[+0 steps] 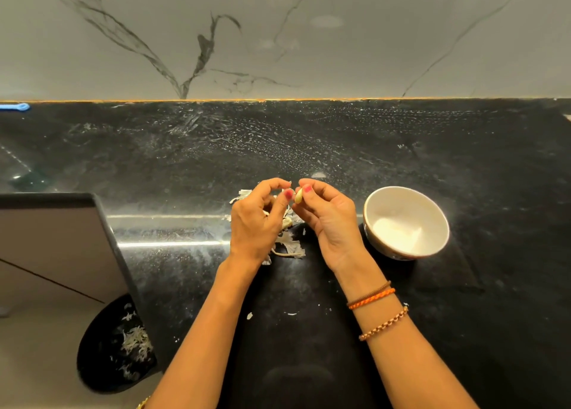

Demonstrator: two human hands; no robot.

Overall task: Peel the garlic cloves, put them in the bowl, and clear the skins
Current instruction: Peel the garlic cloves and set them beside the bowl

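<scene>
Right now both hands work on one garlic clove (298, 197). The right hand (327, 220) pinches it at its fingertips; the left hand (258, 223) curls in beside it. Peeling looks nearly done. Next, drop it in the bowl (432, 211), right of the fingers.

No writing I can read anywhere, no label, brand, number or sign on my round white ceramic bowl (406, 221), none on the speckled black stone counter (309, 149), none on the grey-veined white marble wall (278, 37)
</scene>
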